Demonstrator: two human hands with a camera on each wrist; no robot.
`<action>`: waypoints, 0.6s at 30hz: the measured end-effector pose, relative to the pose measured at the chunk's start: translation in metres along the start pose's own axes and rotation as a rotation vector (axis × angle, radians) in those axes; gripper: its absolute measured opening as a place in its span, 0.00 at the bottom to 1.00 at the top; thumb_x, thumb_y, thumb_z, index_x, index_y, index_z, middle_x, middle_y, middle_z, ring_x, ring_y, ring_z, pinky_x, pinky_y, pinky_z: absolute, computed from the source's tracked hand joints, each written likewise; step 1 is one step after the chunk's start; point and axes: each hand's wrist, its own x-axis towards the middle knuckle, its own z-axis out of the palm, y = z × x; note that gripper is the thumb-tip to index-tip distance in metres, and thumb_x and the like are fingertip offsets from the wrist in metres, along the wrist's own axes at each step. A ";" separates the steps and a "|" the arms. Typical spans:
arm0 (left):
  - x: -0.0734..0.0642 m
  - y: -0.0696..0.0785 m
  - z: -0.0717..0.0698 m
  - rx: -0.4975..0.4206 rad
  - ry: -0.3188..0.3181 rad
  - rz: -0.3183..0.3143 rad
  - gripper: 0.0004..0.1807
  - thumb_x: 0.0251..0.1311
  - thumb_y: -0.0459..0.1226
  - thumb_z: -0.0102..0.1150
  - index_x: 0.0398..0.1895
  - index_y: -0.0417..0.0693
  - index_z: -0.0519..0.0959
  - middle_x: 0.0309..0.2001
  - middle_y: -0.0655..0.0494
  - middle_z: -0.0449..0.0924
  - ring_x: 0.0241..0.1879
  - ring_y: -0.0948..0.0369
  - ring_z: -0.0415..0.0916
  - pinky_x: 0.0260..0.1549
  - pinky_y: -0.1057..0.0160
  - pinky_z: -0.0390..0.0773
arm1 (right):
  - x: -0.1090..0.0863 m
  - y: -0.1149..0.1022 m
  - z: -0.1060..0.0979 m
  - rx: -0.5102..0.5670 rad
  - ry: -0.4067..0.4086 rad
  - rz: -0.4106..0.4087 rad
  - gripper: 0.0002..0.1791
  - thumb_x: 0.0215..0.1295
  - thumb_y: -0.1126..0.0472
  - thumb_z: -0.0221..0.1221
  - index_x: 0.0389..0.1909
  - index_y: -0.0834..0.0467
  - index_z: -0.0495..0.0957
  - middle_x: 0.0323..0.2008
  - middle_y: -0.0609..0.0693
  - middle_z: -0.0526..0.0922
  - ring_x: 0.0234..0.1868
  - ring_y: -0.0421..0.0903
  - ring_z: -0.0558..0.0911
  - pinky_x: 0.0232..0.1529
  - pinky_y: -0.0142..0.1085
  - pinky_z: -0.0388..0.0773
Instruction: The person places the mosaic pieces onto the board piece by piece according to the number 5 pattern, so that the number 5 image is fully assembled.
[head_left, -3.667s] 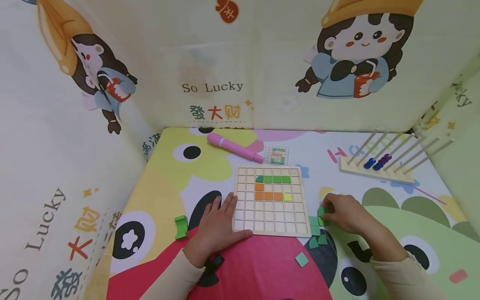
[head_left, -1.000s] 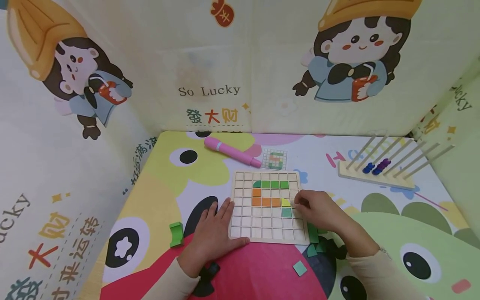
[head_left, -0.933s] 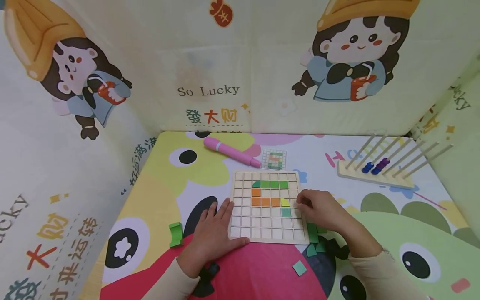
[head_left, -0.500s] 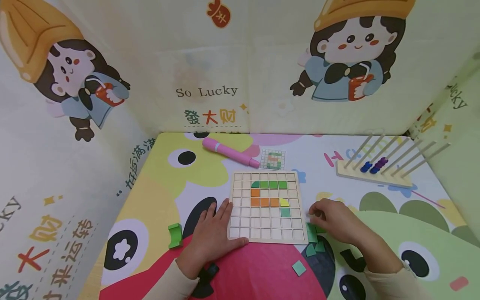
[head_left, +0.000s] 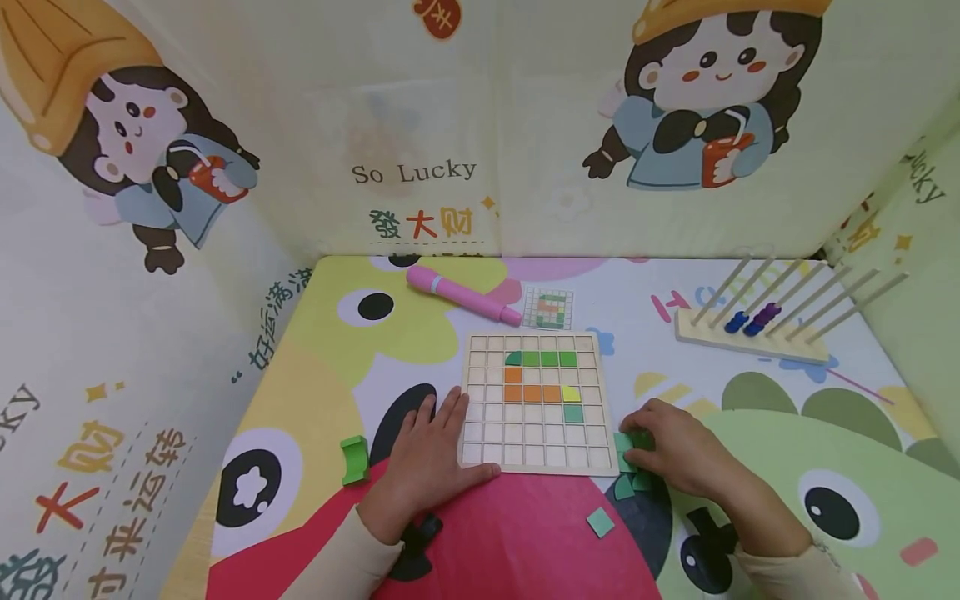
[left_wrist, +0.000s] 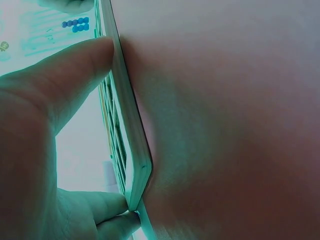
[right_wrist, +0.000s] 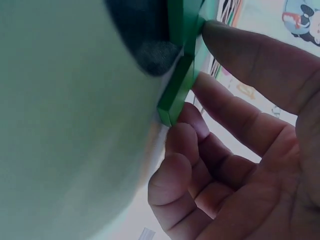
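A wooden grid board [head_left: 486,454] lies in the middle of the table, with green, orange, yellow and teal tiles set in its cells. My left hand [head_left: 431,462] rests flat along its left edge, fingers straight, thumb at the front left corner. In the left wrist view the thumb [left_wrist: 75,65] touches the board's rim. To the right of the board, my right hand [head_left: 678,446] reaches into a small pile of green tiles [head_left: 624,450]. In the right wrist view its thumb and index fingertip are apart, right at the green tiles [right_wrist: 176,92], and the other fingers are loosely bent.
A single teal tile [head_left: 600,522] lies in front of the board. Left of the left hand stands a green curved block [head_left: 355,460]. Behind the board are a pink marker [head_left: 465,296] and a small pattern card [head_left: 548,308]. A wooden peg rack [head_left: 750,337] with beads stands back right.
A teal tile has come to lie on the board below the yellow one. My right hand has drawn back from the board's right edge to the green tiles. The left hand keeps its place.
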 end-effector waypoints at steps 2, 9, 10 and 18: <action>0.001 0.000 0.002 -0.001 -0.001 0.001 0.63 0.50 0.74 0.62 0.83 0.50 0.56 0.83 0.52 0.54 0.79 0.38 0.52 0.73 0.34 0.59 | 0.000 0.000 0.002 0.000 0.004 0.003 0.17 0.55 0.55 0.77 0.43 0.56 0.87 0.39 0.48 0.81 0.39 0.44 0.78 0.42 0.46 0.81; -0.002 -0.001 0.005 -0.011 -0.009 -0.003 0.63 0.50 0.74 0.62 0.83 0.50 0.56 0.83 0.52 0.53 0.80 0.38 0.51 0.74 0.35 0.58 | -0.002 -0.002 0.009 0.044 0.003 0.044 0.16 0.55 0.57 0.77 0.42 0.56 0.84 0.43 0.51 0.83 0.44 0.48 0.79 0.47 0.52 0.83; -0.003 -0.001 0.005 -0.010 -0.008 -0.003 0.63 0.50 0.74 0.61 0.83 0.50 0.56 0.83 0.53 0.53 0.80 0.38 0.51 0.74 0.35 0.58 | -0.002 -0.002 0.010 0.050 0.005 0.048 0.16 0.55 0.58 0.77 0.42 0.56 0.84 0.43 0.51 0.83 0.44 0.48 0.79 0.47 0.52 0.83; 0.001 0.000 0.004 0.002 0.003 -0.006 0.63 0.50 0.74 0.62 0.83 0.50 0.55 0.83 0.53 0.53 0.80 0.39 0.51 0.74 0.36 0.57 | 0.000 -0.003 0.008 0.063 0.033 0.023 0.12 0.59 0.62 0.74 0.40 0.55 0.82 0.40 0.49 0.84 0.42 0.48 0.79 0.45 0.51 0.83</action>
